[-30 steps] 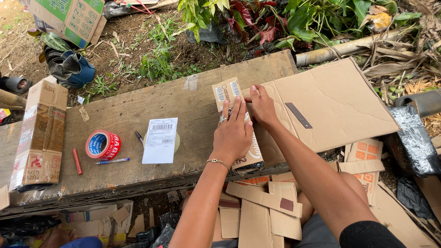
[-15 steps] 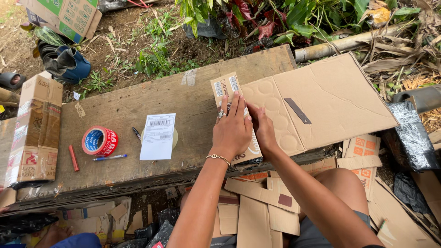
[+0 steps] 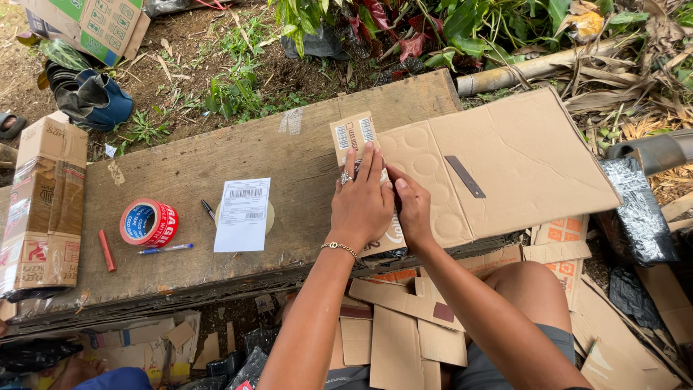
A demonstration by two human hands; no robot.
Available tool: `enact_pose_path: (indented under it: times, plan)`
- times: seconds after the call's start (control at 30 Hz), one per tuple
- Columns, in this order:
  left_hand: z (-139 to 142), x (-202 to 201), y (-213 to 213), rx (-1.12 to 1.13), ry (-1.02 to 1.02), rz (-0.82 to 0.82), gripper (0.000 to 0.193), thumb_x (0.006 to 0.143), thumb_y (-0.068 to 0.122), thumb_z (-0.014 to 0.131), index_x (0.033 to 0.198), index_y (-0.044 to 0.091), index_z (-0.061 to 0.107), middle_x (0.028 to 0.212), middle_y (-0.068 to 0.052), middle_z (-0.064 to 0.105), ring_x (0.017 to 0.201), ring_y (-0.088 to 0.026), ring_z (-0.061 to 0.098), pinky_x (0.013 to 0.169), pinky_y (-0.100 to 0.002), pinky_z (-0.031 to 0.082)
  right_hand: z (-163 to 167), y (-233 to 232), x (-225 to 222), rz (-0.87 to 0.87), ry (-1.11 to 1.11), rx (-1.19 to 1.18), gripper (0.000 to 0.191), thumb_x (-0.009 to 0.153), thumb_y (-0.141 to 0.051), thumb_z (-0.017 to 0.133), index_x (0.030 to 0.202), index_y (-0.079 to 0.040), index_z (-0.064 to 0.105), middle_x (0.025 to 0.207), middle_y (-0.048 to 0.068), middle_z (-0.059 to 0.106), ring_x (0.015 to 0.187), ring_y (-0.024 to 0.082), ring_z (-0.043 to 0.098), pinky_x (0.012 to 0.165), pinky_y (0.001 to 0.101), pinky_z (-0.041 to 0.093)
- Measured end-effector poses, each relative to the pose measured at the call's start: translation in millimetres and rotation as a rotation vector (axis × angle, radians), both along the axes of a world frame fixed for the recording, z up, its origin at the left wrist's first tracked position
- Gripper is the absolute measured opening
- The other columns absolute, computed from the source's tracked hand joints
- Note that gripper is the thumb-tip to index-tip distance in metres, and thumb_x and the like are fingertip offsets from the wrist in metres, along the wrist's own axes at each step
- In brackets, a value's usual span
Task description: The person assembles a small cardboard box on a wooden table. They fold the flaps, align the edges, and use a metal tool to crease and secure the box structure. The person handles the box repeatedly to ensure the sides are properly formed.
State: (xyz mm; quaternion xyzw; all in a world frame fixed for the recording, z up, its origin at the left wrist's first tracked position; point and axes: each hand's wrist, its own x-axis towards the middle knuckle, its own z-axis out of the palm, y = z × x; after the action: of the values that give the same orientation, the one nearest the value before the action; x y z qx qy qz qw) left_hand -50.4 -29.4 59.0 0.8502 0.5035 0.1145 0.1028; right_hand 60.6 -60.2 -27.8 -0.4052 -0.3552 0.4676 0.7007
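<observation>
A large flattened brown cardboard sheet (image 3: 505, 162), creased and marked with faint round dents, lies across the right end of the wooden plank (image 3: 216, 166). Its narrow printed flap (image 3: 354, 132) sits under the left hand (image 3: 363, 202), pressed flat and open; the right hand (image 3: 413, 209) presses beside it, gripping nothing.

hands: left hand (image 3: 362, 206) and right hand (image 3: 413, 213) on cardboard sheet (image 3: 505, 166)
left of them: label (image 3: 243, 214), tape roll (image 3: 149, 223)
</observation>
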Motion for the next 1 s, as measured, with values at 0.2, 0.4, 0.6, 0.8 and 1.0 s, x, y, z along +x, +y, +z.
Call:
enact_pose_path:
  times: [0.2,0.4,0.6,0.8,1.0]
  plan:
    - [-3.0,-3.9,-0.6,-0.016,-0.060,-0.002,0.062,0.098,0.030,0.041,0.156,0.009,0.036,0.169,-0.006,0.022,0.156,-0.034,0.014,0.118,-0.049,0.033,1.3,2.2,3.1,0.015,-0.063,-0.040,0.042,0.101,-0.013,0.049,0.136,0.007,0.062,0.121,0.016,0.072,0.104,0.016,0.067,0.093,0.0291,0.054]
    - [-4.1,-5.2,0.7,0.001,-0.057,-0.009,0.063,0.098,0.031,0.042,0.157,0.009,0.036,0.168,-0.005,0.024,0.156,-0.034,0.015,0.119,-0.047,0.034,-0.4,4.9,6.3,-0.009,-0.148,-0.017,0.040,0.101,-0.013,0.052,0.133,0.007,0.064,0.119,0.014,0.073,0.104,0.013,0.067,0.093,0.0271,0.054]
    - [-2.2,-4.4,1.4,-0.007,-0.050,-0.003,0.064,0.098,0.031,0.042,0.157,0.010,0.034,0.168,-0.005,0.023,0.156,-0.033,0.015,0.117,-0.047,0.036,-4.4,4.9,4.6,-0.074,-0.156,-0.053,0.036,0.101,-0.013,0.053,0.127,0.007,0.068,0.112,0.013,0.076,0.098,0.012,0.069,0.088,0.0267,0.056]
    - [-1.4,-3.9,0.7,-0.017,-0.059,0.001,0.063,0.098,0.032,0.043,0.157,0.010,0.034,0.169,-0.004,0.023,0.156,-0.033,0.015,0.116,-0.047,0.037,-4.3,3.0,4.9,-0.093,-0.163,-0.062,0.035,0.102,-0.014,0.054,0.125,0.008,0.069,0.106,0.012,0.076,0.092,0.011,0.068,0.082,0.0264,0.057]
    - [1.2,-3.2,0.6,-0.032,-0.062,0.005,0.063,0.099,0.031,0.042,0.157,0.011,0.034,0.169,-0.004,0.023,0.156,-0.032,0.014,0.116,-0.046,0.037,-4.0,0.5,5.3,-0.124,-0.264,-0.018,0.036,0.100,-0.015,0.055,0.124,0.008,0.069,0.106,0.012,0.076,0.093,0.011,0.069,0.083,0.0256,0.057]
